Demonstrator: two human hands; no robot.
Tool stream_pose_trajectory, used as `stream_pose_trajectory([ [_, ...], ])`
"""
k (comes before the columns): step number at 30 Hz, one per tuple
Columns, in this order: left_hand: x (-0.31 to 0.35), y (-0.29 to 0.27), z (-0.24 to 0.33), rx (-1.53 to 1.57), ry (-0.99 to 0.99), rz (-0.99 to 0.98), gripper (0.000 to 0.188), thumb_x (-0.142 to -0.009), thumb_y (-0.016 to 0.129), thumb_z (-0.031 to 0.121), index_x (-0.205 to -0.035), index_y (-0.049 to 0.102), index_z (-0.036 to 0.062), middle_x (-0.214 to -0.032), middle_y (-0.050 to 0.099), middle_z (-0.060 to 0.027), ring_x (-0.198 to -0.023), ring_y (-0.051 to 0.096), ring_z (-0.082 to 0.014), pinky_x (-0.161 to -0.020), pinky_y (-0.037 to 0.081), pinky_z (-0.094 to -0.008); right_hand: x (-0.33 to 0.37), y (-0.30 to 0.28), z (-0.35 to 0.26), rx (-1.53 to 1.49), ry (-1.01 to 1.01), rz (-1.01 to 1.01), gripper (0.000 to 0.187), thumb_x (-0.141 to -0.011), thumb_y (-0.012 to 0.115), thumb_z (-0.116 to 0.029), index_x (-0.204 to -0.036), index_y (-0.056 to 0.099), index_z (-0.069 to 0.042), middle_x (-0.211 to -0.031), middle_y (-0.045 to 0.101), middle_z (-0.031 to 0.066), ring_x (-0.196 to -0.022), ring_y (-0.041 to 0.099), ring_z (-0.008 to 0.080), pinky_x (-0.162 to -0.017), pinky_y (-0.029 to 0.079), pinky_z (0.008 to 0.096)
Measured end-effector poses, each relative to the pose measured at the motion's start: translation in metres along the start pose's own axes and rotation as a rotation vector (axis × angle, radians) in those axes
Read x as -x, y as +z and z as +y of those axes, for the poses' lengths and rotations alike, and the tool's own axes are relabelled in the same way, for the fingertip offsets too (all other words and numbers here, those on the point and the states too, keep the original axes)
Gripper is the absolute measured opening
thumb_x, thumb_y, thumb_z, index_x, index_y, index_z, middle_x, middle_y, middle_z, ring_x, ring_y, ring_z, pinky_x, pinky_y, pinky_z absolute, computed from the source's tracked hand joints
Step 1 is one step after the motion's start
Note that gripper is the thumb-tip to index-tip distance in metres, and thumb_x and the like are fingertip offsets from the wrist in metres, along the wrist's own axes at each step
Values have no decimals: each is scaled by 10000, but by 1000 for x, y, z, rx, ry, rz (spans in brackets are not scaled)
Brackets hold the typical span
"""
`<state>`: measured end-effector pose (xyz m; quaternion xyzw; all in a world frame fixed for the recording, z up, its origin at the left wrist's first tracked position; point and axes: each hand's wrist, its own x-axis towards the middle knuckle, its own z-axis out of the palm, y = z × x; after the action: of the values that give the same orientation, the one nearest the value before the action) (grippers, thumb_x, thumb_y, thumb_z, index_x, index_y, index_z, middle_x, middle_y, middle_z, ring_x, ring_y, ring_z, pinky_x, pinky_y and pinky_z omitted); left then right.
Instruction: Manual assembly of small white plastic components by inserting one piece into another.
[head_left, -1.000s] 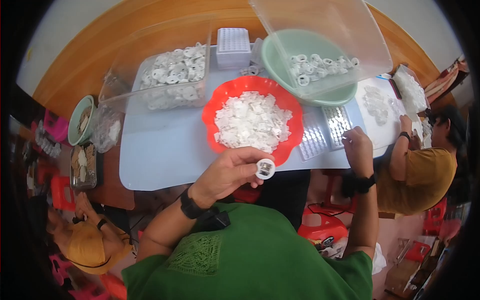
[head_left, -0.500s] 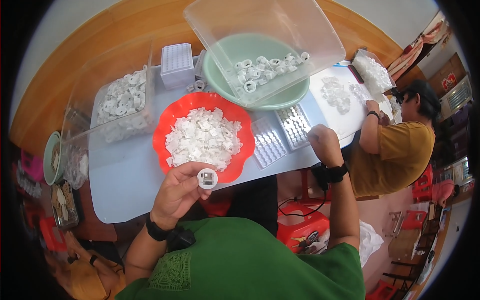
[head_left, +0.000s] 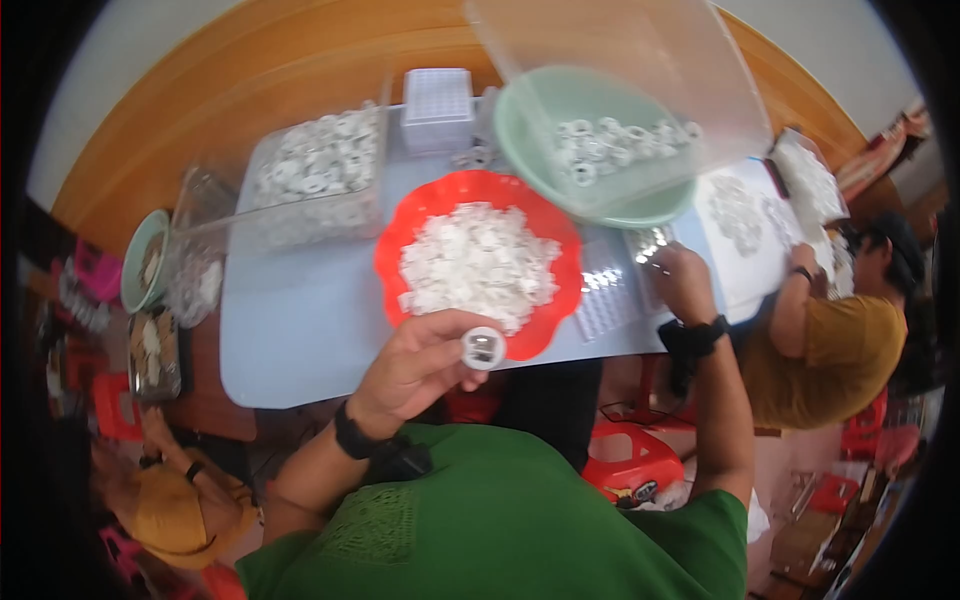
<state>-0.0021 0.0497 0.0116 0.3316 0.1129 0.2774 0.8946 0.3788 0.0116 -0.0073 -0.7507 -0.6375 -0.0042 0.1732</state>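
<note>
Between the thumb and fingers of my left hand is a small round white plastic part with a metal piece in its middle. I hold it in front of the near edge of a red scalloped bowl, which is heaped with small white plastic pieces. My right hand reaches down over a tray of shiny round metal pieces, its fingers bent together at the tray. Blur and the hand itself hide what the fingertips hold. A clear tray with round pockets lies to its left.
A clear bin of white round parts stands at left. Behind the bowl is a stack of white trays. A tilted clear bin with similar parts rests on a green basin. A co-worker sits at right; a red stool stands nearby.
The whole view has shifted, so the table's things appear farther right. My right hand has moved from beside the metal-piece tray onto it. My left hand still holds the round white part.
</note>
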Motion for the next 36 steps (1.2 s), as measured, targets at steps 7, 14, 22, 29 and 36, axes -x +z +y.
stream_pose_trajectory([
  [7, 2, 4, -1, 3, 44, -28, 405, -935, 581, 147, -1252, 507, -93, -1014, 618, -130, -846, 618, -156, -696, 509, -266, 0, 6, 12, -58, -41, 43, 58, -742, 618, -60, -724, 640, -10, -772, 626, 163, -727, 605, 371, -657, 480, 436],
  [14, 2, 5, -1, -14, 58, -22, 400, -930, 595, 145, -1253, 515, -77, -1022, 626, -117, -847, 618, -148, -702, 512, -264, 5, 2, 15, 68, -52, 93, 73, -766, 585, -55, -717, 581, -1, -752, 601, 179, -719, 591, 389, -651, 470, 459],
  [22, 7, 6, 2, -78, 76, 63, 377, -893, 613, 117, -1209, 541, -76, -1011, 626, -131, -812, 608, -159, -687, 520, -276, 2, -2, 14, -209, -27, 55, 68, -695, 614, -19, -736, 562, -3, -709, 591, 187, -699, 586, 386, -633, 457, 447],
  [29, 5, 7, -2, -62, 98, 33, 366, -893, 612, 129, -1192, 547, -71, -1017, 619, -123, -833, 604, -159, -691, 522, -281, 3, 3, 26, -114, -68, 29, 51, -697, 619, -41, -717, 596, -1, -768, 596, 169, -751, 593, 377, -661, 470, 442],
  [36, 2, 9, -2, -63, 90, 54, 373, -894, 611, 126, -1202, 540, -72, -1016, 619, -119, -833, 606, -161, -698, 523, -280, 6, -2, 31, -101, -113, 103, 37, -770, 607, -24, -774, 635, 0, -780, 653, 159, -657, 631, 324, -596, 510, 376],
])
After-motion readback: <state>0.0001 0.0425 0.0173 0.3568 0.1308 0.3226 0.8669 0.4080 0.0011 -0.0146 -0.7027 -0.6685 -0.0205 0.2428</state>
